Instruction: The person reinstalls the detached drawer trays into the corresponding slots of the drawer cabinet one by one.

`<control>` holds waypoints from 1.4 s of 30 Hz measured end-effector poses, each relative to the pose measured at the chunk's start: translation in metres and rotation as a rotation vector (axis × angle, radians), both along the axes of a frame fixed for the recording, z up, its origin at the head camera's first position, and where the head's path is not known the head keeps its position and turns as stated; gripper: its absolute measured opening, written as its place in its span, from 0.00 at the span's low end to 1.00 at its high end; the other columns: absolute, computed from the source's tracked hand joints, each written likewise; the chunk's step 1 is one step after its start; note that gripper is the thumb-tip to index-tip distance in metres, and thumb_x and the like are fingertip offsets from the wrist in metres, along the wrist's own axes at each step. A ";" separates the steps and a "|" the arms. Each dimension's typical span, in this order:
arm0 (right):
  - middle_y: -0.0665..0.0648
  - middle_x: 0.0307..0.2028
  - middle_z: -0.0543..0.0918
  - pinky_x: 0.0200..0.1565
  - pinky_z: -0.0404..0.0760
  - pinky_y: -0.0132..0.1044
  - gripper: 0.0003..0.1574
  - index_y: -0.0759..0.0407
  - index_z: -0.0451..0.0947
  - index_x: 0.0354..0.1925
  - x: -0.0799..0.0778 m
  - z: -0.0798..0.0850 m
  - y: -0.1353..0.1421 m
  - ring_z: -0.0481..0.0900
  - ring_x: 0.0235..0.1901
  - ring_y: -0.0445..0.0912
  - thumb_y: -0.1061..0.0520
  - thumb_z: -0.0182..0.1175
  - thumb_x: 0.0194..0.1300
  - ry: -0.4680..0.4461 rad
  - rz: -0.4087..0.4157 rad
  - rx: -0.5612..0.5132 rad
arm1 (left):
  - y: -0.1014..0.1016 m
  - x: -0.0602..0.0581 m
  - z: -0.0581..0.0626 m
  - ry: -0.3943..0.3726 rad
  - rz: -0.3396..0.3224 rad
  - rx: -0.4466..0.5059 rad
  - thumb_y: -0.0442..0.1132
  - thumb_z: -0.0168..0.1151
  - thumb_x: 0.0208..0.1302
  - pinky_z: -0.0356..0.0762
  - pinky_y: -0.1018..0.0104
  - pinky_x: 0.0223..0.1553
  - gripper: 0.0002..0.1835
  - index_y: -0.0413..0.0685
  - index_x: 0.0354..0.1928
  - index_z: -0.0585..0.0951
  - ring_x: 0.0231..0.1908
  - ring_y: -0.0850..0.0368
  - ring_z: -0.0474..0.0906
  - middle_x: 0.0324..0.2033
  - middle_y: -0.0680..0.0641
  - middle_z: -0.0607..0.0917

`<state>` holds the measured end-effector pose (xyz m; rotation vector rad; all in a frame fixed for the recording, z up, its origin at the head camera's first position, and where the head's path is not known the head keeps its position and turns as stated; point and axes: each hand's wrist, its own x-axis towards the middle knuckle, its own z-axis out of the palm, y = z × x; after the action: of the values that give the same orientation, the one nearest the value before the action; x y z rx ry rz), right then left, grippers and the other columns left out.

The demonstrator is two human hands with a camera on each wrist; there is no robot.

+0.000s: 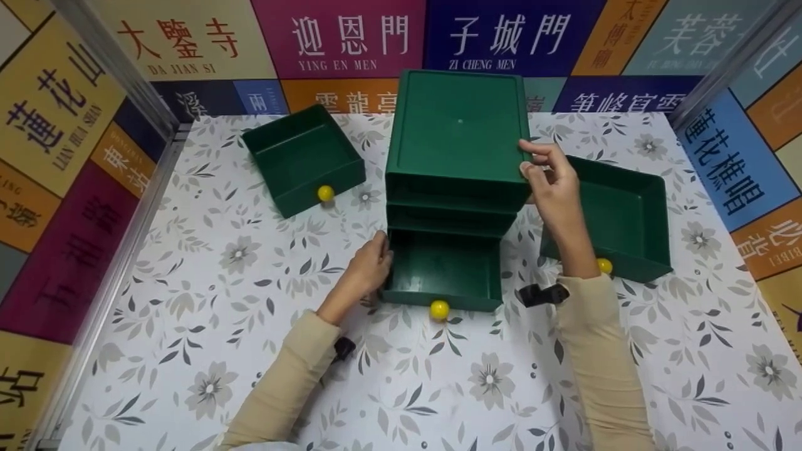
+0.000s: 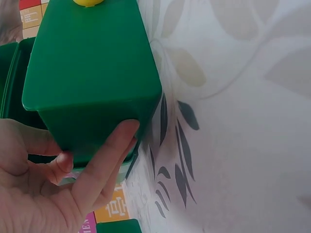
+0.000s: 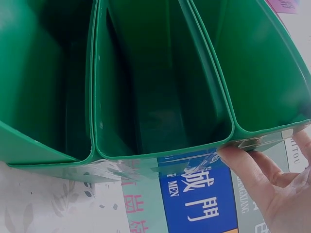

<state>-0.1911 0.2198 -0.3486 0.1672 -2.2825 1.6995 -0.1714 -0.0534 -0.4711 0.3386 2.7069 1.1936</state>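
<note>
A green drawer cabinet (image 1: 460,125) stands upright, its upper two compartments without drawers. From its lowest compartment a green drawer (image 1: 401,301) with a round yellow knob (image 1: 440,309) sticks out toward me. My left hand (image 1: 371,260) holds that drawer's left side wall. In the left wrist view, the extended fingers (image 2: 104,165) lie along the outside of the drawer (image 2: 92,58), the thumb at its rear part. My right hand (image 1: 556,185) grips the cabinet's upper right edge near the front corner. The right wrist view shows its digits against the cabinet's outer side (image 3: 167,154).
A loose green drawer (image 1: 303,139) with a yellow knob (image 1: 326,193) lies at the back left. Another drawer (image 1: 626,213) sits to the right, partly behind my right forearm. Panels with lettering (image 1: 351,37) enclose the flower-patterned table (image 1: 238,313) at the back and sides.
</note>
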 end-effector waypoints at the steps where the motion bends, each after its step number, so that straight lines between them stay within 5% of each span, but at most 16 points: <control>1: 0.59 0.55 0.74 0.40 0.68 0.30 0.22 0.67 0.70 0.57 0.000 0.000 0.000 0.68 0.42 0.39 0.62 0.47 0.66 0.000 -0.002 0.003 | 0.000 -0.001 0.000 -0.005 -0.002 0.006 0.34 0.47 0.68 0.64 0.63 0.28 0.04 0.42 0.35 0.66 0.27 0.53 0.66 0.24 0.49 0.65; 16: 0.60 0.56 0.74 0.42 0.69 0.30 0.22 0.68 0.70 0.57 -0.001 0.001 0.001 0.68 0.42 0.38 0.62 0.47 0.66 0.008 -0.003 0.012 | 0.000 -0.016 0.000 -0.091 0.054 0.075 0.37 0.47 0.70 0.64 0.68 0.25 0.05 0.45 0.35 0.67 0.24 0.56 0.67 0.24 0.50 0.67; 27: 0.58 0.55 0.74 0.22 0.67 0.26 0.22 0.66 0.70 0.57 0.000 0.002 0.002 0.70 0.38 0.39 0.61 0.47 0.67 -0.003 -0.006 0.040 | 0.003 -0.027 0.001 -0.165 0.146 0.078 0.43 0.48 0.70 0.65 0.70 0.21 0.09 0.47 0.32 0.68 0.20 0.58 0.69 0.22 0.50 0.70; 33: 0.56 0.51 0.74 0.26 0.69 0.26 0.22 0.65 0.70 0.58 0.000 0.001 0.002 0.70 0.38 0.39 0.60 0.48 0.66 -0.008 -0.011 0.047 | 0.003 -0.029 0.001 -0.201 0.166 0.113 0.45 0.50 0.69 0.68 0.71 0.18 0.11 0.47 0.31 0.69 0.16 0.57 0.71 0.20 0.49 0.71; 42: 0.52 0.46 0.73 0.24 0.69 0.26 0.23 0.65 0.70 0.57 0.001 0.001 0.001 0.70 0.37 0.39 0.60 0.48 0.66 0.002 -0.001 0.031 | 0.002 -0.023 0.005 -0.148 0.177 0.030 0.48 0.49 0.69 0.67 0.67 0.29 0.13 0.45 0.38 0.71 0.27 0.55 0.70 0.27 0.48 0.73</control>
<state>-0.1902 0.2208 -0.3478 0.1740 -2.3080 1.6640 -0.1942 -0.0511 -0.4663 0.0130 2.6368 1.2503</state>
